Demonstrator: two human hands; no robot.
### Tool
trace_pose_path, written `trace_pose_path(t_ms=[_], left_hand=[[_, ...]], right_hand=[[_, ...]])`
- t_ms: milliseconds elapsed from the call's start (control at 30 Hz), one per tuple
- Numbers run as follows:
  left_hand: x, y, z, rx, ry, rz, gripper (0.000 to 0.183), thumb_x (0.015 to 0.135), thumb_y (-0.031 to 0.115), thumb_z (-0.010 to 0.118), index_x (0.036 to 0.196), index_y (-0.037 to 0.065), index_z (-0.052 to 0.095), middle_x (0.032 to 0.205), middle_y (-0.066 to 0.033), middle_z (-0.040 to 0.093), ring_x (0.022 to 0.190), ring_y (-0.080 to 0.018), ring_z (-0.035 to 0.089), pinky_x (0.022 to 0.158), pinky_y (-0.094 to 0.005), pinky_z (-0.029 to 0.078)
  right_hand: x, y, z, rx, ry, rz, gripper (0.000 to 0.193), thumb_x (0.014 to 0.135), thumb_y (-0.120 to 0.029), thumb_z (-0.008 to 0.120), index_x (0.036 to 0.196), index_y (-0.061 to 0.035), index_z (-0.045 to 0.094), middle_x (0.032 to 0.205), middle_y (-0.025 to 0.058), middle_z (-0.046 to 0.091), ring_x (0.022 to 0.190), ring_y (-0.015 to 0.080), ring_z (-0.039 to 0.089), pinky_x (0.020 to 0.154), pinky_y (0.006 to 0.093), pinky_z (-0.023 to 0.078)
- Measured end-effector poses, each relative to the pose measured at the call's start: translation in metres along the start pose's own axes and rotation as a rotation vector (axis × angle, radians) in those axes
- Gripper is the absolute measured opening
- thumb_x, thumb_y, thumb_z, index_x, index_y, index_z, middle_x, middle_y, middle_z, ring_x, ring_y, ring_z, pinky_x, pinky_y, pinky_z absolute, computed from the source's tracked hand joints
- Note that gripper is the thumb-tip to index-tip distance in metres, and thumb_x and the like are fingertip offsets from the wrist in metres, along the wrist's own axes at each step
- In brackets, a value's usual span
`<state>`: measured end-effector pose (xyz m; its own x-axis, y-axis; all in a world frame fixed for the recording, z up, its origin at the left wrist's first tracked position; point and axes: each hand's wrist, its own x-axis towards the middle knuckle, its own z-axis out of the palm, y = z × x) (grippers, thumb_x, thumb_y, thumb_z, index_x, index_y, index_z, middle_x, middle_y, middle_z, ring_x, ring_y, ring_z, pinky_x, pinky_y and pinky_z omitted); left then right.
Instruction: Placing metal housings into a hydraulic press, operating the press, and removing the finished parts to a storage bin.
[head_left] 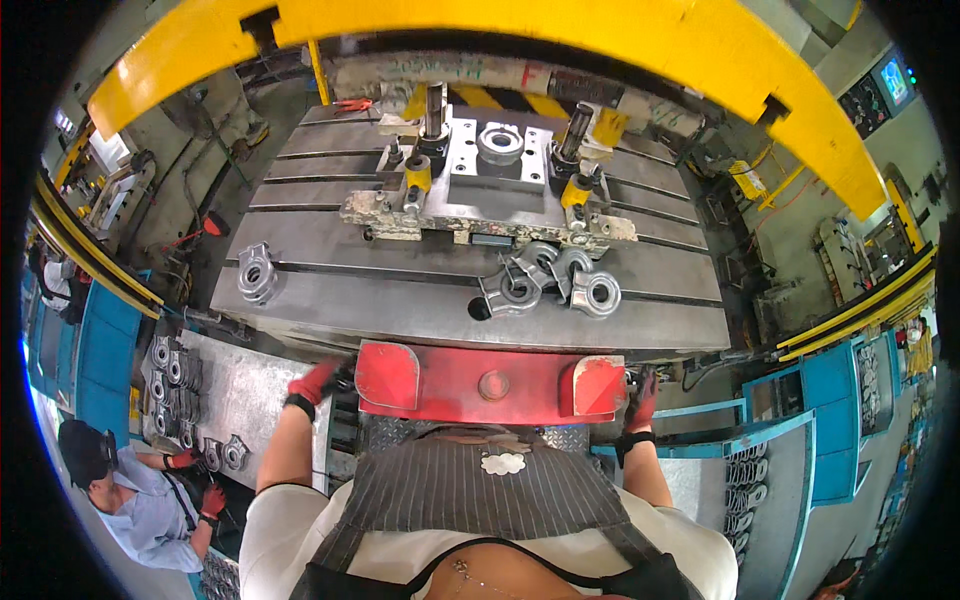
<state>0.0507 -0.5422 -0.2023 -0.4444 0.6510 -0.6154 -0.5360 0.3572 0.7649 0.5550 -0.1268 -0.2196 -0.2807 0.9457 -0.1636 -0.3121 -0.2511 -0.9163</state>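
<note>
My left hand (318,383), in a red glove, reaches to the left end of a red control box (460,385). Its fingers look stretched out beside a dark fitting there, and their tips are hard to make out. Against the box's right end lies my right hand (643,402), also gloved, fingers extended and partly hidden. Neither hand shows anything held. Beyond the box, a ring-shaped metal part (500,143) sits on the die (463,160) between two guide posts. Several similar metal parts (597,294) lie heaped in front of the die.
A small stack of parts (256,272) rests on the slotted press bed (350,295) at left. The yellow press frame (560,22) arches overhead. At lower left, a co-worker (140,505) in red gloves handles parts beside a metal table (250,385). A blue-framed rack (810,480) stands right.
</note>
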Motion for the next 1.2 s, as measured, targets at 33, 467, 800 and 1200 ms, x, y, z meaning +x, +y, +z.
trace_pose_path(t_ms=[33,467,800,1200], left_hand=[[-0.021,0.045,0.020,0.125,0.096,0.001,0.035,0.092,0.023,0.043,0.121,0.005,0.049,0.115,-0.0024,0.054,0.102,-0.0132,0.051,0.089,-0.0295,0.040],[0.153,0.294,0.251,0.945,0.275,1.151,0.066,0.077,0.038,0.064,0.129,0.005,0.040,0.126,-0.0204,0.046,0.118,-0.0319,0.042,0.096,-0.0368,0.036],[0.248,0.367,0.351,1.333,0.547,0.477,0.106,0.057,0.062,0.069,0.141,0.023,0.017,0.145,-0.0180,0.016,0.129,-0.0385,0.025,0.102,-0.0476,0.028],[0.234,0.384,0.341,1.043,0.529,0.741,0.106,0.054,0.056,0.074,0.138,0.014,0.025,0.125,-0.0264,0.042,0.113,-0.0374,0.045,0.095,-0.0436,0.037]], right_hand=[[-0.007,-0.023,0.030,0.010,0.106,-0.034,0.042,0.093,-0.025,0.043,0.131,-0.0085,0.037,0.128,0.0064,0.043,0.113,0.0189,0.045,0.095,0.0308,0.035],[-0.008,-0.039,0.117,-1.433,0.015,-0.418,0.054,0.081,-0.033,0.055,0.126,-0.0062,0.043,0.120,0.0221,0.045,0.109,0.0374,0.044,0.093,0.0442,0.034],[-0.004,-0.042,0.115,-1.478,-0.013,-0.410,0.059,0.077,-0.034,0.057,0.126,-0.0053,0.041,0.119,0.0223,0.046,0.109,0.0374,0.044,0.094,0.0451,0.033],[-0.005,-0.047,0.124,-1.505,-0.038,-0.398,0.062,0.076,-0.037,0.057,0.128,-0.0076,0.040,0.120,0.0215,0.046,0.111,0.0363,0.043,0.095,0.0449,0.031]])
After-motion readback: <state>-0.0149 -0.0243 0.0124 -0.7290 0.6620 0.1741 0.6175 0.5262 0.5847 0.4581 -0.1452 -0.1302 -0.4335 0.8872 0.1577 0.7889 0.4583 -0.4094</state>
